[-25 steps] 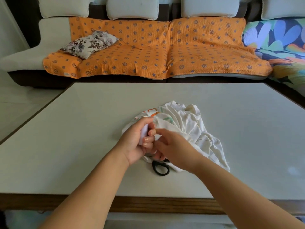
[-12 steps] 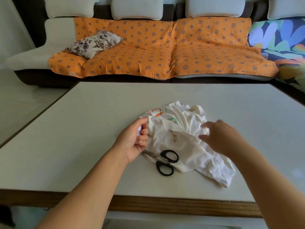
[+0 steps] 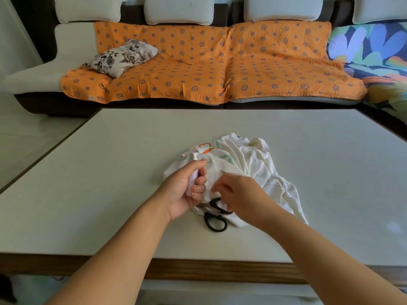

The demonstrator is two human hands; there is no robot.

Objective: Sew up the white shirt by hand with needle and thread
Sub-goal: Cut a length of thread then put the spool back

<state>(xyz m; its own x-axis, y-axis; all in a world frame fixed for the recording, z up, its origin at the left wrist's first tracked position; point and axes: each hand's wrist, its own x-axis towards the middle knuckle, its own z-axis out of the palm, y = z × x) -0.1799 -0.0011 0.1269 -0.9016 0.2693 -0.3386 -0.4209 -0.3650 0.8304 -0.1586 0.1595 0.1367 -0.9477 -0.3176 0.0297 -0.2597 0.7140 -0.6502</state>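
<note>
On the pale table (image 3: 110,194), near its front edge, the white shirt (image 3: 248,164) is seen in a crumpled heap. A bunch of its cloth is gripped by the left hand (image 3: 182,190), whose fingers (image 3: 199,188) are curled tight round it, just as they were half a second ago. The right hand (image 3: 240,194) has been moved. Half a second ago it was held out to the right over the shirt, and now it has been brought back just beside the left hand. Its fingers are bent and close together, but whether anything is pinched by them cannot be told. No needle can be made out. A thin dark line is seen on the cloth further right, and it may be thread. Black scissors (image 3: 215,223) are left on the table, partly hidden by the right hand. It is judged that thread was pulled out and the next stitch is being started, so the sewing is not finished.
</note>
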